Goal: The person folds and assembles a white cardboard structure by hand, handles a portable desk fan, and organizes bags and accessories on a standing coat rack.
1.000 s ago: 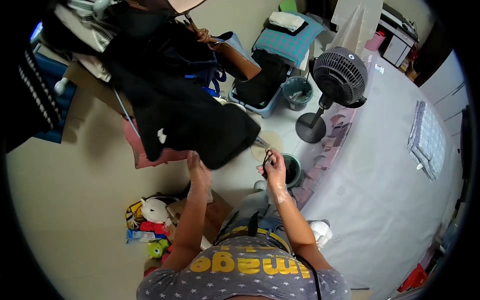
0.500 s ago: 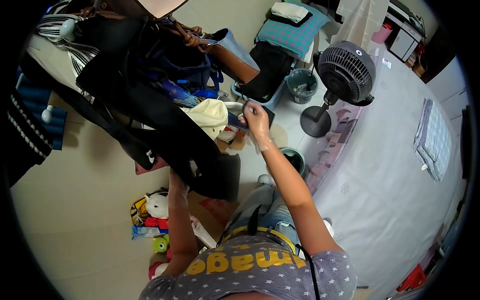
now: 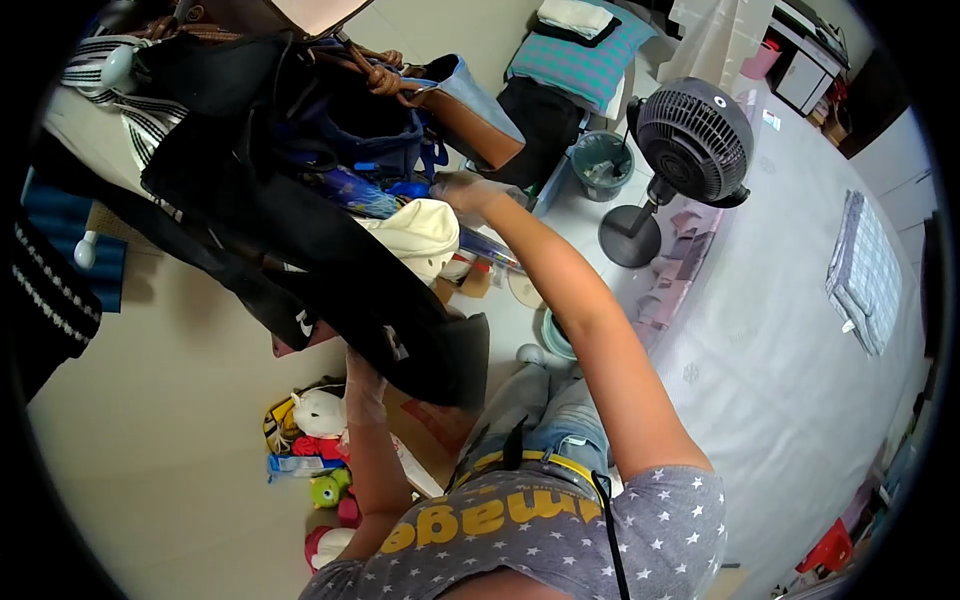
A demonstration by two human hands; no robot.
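Note:
My right hand (image 3: 468,193), in a thin clear glove, reaches in beside a blue patterned item (image 3: 360,192) and a navy bag (image 3: 370,135). Its fingers are blurred and partly lost against the things there, so their grip does not show. Just below it hangs a cream cloth item (image 3: 420,235). My left hand (image 3: 364,385), also gloved, is raised under the lower end of a long black garment (image 3: 330,270), which hides its fingers. A blue and brown bag (image 3: 470,115) hangs above my right hand.
A black fan (image 3: 692,140) stands right of a bin (image 3: 602,165). The bed (image 3: 780,380) fills the right side, with a folded checked cloth (image 3: 865,270) on it. Soft toys (image 3: 320,412) sit at lower left. A plaid pillow (image 3: 585,55) lies at the back.
My right hand has moved left and slightly up, toward the hanging bags. The dark item that was at its fingers no longer shows there. My left hand stays under the black garment.

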